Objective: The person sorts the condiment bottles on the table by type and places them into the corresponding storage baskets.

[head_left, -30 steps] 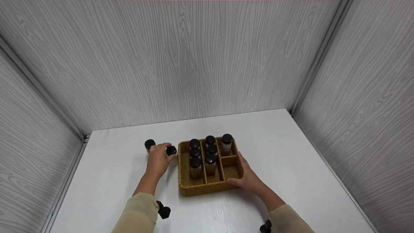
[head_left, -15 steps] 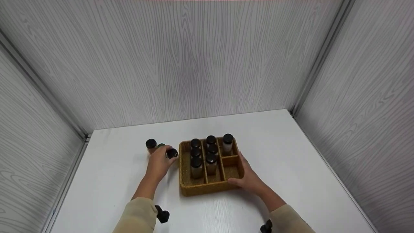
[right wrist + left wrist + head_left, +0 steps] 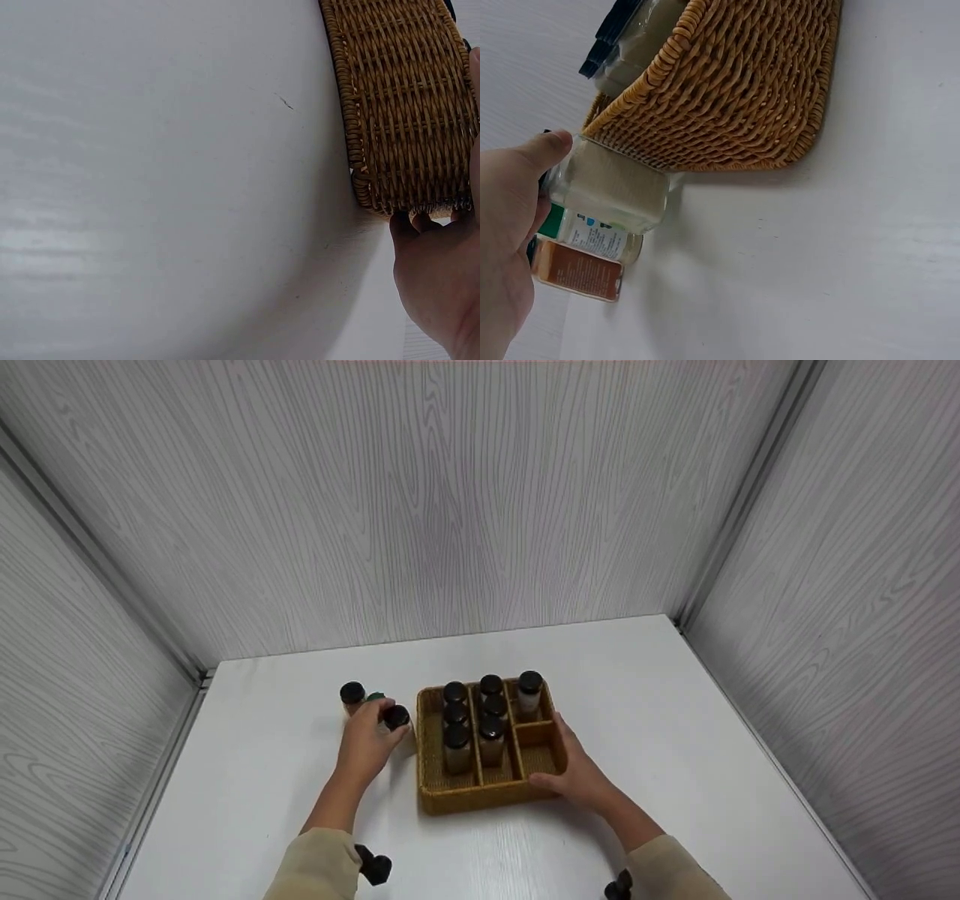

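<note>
My left hand (image 3: pixel 364 741) pinches a clear spice jar (image 3: pixel 611 181) by its black lid, just outside the left wall of a wicker basket (image 3: pixel 480 796). Pale powder fills this jar; in the left wrist view it appears close against the wicker. Beyond it stand a green-lidded jar (image 3: pixel 598 235) with a white label and a black-lidded jar (image 3: pixel 581 270) of orange-brown powder. My right hand (image 3: pixel 576 776) grips the basket's front right corner, thumb at the front rim and fingers along the right side. In the right wrist view, its fingertips touch the woven wall (image 3: pixel 412 112).
Dividers split the basket into compartments. Three black-lidded jars (image 3: pixel 456 739) stand in the left one, three jars (image 3: pixel 491 731) in the middle, and a white-filled jar (image 3: pixel 529 694) at back right. Pale panels (image 3: pixel 450 510) enclose the white table (image 3: pixel 675 750) behind and on both sides.
My left hand has shifted slightly toward me, bringing the pinched jar a little nearer, and the green lid behind it has come into sight. My right hand keeps its hold on the basket.
</note>
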`<state>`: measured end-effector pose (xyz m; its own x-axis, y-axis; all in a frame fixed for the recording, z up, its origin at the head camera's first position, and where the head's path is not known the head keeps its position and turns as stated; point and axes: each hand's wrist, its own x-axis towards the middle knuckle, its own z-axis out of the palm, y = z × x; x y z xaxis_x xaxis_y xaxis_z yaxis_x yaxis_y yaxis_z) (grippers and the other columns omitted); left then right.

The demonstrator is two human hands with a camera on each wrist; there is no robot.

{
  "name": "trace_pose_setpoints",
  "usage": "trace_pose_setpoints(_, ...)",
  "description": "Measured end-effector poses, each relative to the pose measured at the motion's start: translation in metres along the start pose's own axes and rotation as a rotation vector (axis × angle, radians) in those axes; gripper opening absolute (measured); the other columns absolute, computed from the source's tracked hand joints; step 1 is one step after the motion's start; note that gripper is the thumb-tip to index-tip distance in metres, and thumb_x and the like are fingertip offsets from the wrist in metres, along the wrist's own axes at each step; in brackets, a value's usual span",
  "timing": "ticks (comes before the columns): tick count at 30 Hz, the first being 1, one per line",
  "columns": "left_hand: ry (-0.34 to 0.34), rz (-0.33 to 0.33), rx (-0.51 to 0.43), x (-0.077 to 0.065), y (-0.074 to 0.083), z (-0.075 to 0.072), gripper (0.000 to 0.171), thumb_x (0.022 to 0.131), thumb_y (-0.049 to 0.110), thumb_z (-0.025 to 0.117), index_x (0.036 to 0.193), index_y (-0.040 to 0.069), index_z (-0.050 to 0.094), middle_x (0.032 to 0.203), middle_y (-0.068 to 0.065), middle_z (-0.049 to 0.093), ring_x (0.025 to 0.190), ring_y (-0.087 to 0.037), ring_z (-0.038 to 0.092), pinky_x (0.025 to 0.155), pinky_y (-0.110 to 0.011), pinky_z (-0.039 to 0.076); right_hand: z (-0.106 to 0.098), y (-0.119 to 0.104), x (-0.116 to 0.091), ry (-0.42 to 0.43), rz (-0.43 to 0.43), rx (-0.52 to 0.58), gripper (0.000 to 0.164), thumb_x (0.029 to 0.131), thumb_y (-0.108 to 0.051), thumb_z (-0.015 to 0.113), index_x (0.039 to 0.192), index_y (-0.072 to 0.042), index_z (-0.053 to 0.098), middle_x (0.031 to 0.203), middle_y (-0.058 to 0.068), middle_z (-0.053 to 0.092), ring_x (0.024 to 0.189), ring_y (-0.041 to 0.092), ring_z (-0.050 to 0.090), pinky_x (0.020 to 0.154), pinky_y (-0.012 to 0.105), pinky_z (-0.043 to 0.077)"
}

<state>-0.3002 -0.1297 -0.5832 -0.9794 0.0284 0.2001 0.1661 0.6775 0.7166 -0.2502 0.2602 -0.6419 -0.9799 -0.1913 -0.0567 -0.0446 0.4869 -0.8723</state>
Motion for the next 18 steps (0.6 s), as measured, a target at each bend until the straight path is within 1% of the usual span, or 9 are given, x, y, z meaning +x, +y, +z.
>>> trace_pose_setpoints(4, 0.032, 0.013, -0.037, -0.005, 0.004, -0.001, 0.053, 0.094, 0.010, 0.085, 0.141, -0.003, 0.063, 0.142, -0.024, 0.067, 0.133, -0.041, 0.068, 0.114, -0.052, 0.056, 0.000, 0.000, 0.000, -0.009, -0.002, -0.001, 0.132, 0.086, -0.046, 0.093, 0.176, -0.029, -0.002, 0.184, 0.016, 0.003, 0.169, 0.049, 0.010, 0.133, 0.072, 0.020)
trace_pose_setpoints(7, 0.055, 0.016, -0.056, -0.008, 0.006, -0.002, 0.053, 0.093, 0.008, 0.085, 0.140, -0.004, 0.064, 0.142, -0.025, 0.068, 0.132, -0.042, 0.069, 0.113, -0.052, 0.057, 0.001, -0.001, 0.000, -0.009, -0.002, -0.002, 0.132, 0.086, -0.046, 0.093, 0.176, -0.028, -0.002, 0.184, 0.016, 0.003, 0.168, 0.050, 0.010, 0.133, 0.072, 0.019)
trace_pose_setpoints(12, 0.076, -0.025, -0.104, -0.010, 0.007, -0.009, 0.053, 0.093, 0.011, 0.086, 0.139, -0.003, 0.064, 0.143, -0.023, 0.068, 0.131, -0.041, 0.069, 0.112, -0.052, 0.057, 0.000, -0.001, 0.000, -0.006, -0.005, 0.004, 0.133, 0.085, -0.046, 0.093, 0.177, -0.026, -0.001, 0.184, 0.017, 0.004, 0.169, 0.049, 0.011, 0.134, 0.071, 0.019)
trace_pose_setpoints(15, 0.076, -0.049, -0.124, -0.012, 0.008, -0.015, 0.053, 0.093, 0.014, 0.087, 0.139, -0.001, 0.065, 0.140, -0.021, 0.069, 0.128, -0.038, 0.069, 0.111, -0.051, 0.057, 0.000, -0.001, 0.000, 0.000, -0.008, 0.005, 0.134, 0.085, -0.046, 0.094, 0.177, -0.023, 0.000, 0.184, 0.018, 0.005, 0.168, 0.049, 0.012, 0.134, 0.070, 0.020)
trace_pose_setpoints(18, 0.078, -0.058, -0.140, -0.015, 0.010, -0.021, 0.052, 0.093, 0.016, 0.087, 0.139, 0.002, 0.065, 0.137, -0.019, 0.070, 0.124, -0.035, 0.071, 0.108, -0.050, 0.057, 0.000, -0.001, 0.000, 0.001, -0.011, 0.006, 0.134, 0.085, -0.046, 0.094, 0.177, -0.020, 0.000, 0.184, 0.019, 0.006, 0.168, 0.049, 0.013, 0.134, 0.070, 0.020)
